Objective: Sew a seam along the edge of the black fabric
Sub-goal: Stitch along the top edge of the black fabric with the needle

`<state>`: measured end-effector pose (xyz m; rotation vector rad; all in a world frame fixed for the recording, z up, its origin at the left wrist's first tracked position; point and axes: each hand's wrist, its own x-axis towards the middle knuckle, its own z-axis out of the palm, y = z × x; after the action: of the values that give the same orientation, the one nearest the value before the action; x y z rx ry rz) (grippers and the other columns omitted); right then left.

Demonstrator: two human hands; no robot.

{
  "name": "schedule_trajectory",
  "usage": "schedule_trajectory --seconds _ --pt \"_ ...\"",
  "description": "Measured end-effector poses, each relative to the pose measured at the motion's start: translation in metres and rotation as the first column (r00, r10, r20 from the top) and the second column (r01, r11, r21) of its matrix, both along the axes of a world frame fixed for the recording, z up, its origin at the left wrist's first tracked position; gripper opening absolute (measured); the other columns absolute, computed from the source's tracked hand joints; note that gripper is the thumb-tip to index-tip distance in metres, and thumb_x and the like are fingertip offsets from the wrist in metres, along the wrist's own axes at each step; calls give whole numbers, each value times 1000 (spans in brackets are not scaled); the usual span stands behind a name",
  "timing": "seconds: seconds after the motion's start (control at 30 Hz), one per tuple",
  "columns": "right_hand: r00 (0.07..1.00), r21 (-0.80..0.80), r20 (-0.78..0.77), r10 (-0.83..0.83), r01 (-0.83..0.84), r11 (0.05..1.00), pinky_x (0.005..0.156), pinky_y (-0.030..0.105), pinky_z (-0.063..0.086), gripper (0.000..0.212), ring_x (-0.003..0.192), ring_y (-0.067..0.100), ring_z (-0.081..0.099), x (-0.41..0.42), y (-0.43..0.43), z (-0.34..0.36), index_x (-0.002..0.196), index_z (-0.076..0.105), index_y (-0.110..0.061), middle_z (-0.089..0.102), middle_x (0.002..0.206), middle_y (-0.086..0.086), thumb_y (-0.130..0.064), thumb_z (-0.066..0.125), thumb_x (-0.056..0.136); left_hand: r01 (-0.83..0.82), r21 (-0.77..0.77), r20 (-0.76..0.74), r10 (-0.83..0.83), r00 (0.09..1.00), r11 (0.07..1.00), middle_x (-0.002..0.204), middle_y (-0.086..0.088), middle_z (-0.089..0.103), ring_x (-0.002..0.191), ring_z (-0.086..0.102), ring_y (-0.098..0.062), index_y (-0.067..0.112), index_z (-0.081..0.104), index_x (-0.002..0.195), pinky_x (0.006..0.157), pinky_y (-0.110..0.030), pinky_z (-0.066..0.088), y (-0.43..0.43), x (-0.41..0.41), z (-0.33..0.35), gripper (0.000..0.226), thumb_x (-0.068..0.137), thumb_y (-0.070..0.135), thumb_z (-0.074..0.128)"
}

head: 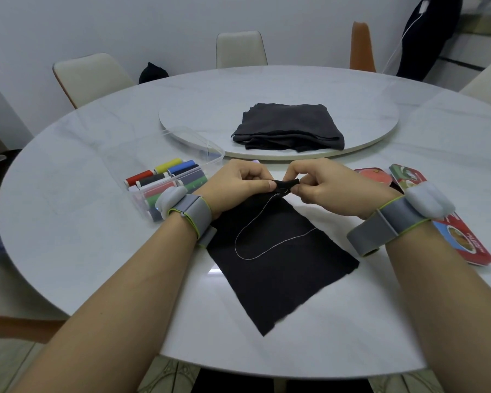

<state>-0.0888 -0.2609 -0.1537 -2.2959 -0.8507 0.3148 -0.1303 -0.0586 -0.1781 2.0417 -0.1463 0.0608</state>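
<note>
Fingers (pixel 255 184) of the left hand (pixel 233 182) pinch the folded far edge of the black fabric (pixel 281 265); right hand (pixel 323 185) fingers pinch that edge alongside. Fabric lies flat on the worktop (pixel 97 251), white thread (pixel 238 245) looped across it. Coloured thread spools (pixel 167 177) sit left of the fabric.
</note>
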Motion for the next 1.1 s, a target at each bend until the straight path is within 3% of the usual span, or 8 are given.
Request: schedule_trajectory --seconds 0.27,0.6,0.67,0.77,0.87,1.0,1.1 --pt "1000 -12 -18 5 -5 1000 51 22 32 14 44 5 35 0 0 0 92 61 -22 50 50 -10 -14 51 99 -2 -7 -5 1 1000 1000 54 11 55 54 49 -2 12 71 79 59 -14 39 -1 0 -1 12 91 11 67" --pt "985 -112 170 -17 37 993 55 24 32 3 62 8 45 -9 12 -2 97 56 -13 56 70 -4 -15 54 98 5 83 62 -10 998 997 64 -4 55 62 48 -13 7 69 79 65 -9 37 -3 1 -4 13 90 14 69" --pt "981 -115 194 -20 43 992 56 22 32 3 65 7 45 -8 14 -4 98 56 -12 54 71 -6 -15 55 97 12 87 73 -18 997 996 66 -6 56 64 48 -15 8 69 79 67 -14 38 -3 2 -6 14 88 17 69" --pt "991 -64 125 -45 53 997 57 24 34 4 61 6 47 -7 12 -4 97 59 -16 57 67 -7 -16 55 98 -1 62 72 -4 997 998 66 -4 56 64 49 -14 5 70 82 65 -24 40 -1 2 -5 13 88 17 70" --pt "999 -15 19 -41 41 999 52 21 32 10 45 3 41 -4 7 -1 93 62 -17 54 55 -9 -16 54 99 -10 44 59 8 998 999 62 3 54 61 49 -10 6 71 83 63 -21 39 -1 2 -4 11 90 14 70" --pt "997 37 -81 -14 17 999 49 21 31 11 47 9 35 0 2 1 90 63 -16 51 49 -12 -14 55 99 3 23 36 -4 999 1000 58 8 53 60 48 -7 12 71 79 63 -18 39 1 1 -2 12 91 15 70" --pt "991 71 -136 15 -6 997 41 10 28 9 38 4 36 0 0 3 93 63 -11 49 49 -11 -10 55 99 27 -7 35 -26 999 1000 61 5 54 61 49 -8 13 70 78 65 -19 39 2 0 -1 13 91 16 70"
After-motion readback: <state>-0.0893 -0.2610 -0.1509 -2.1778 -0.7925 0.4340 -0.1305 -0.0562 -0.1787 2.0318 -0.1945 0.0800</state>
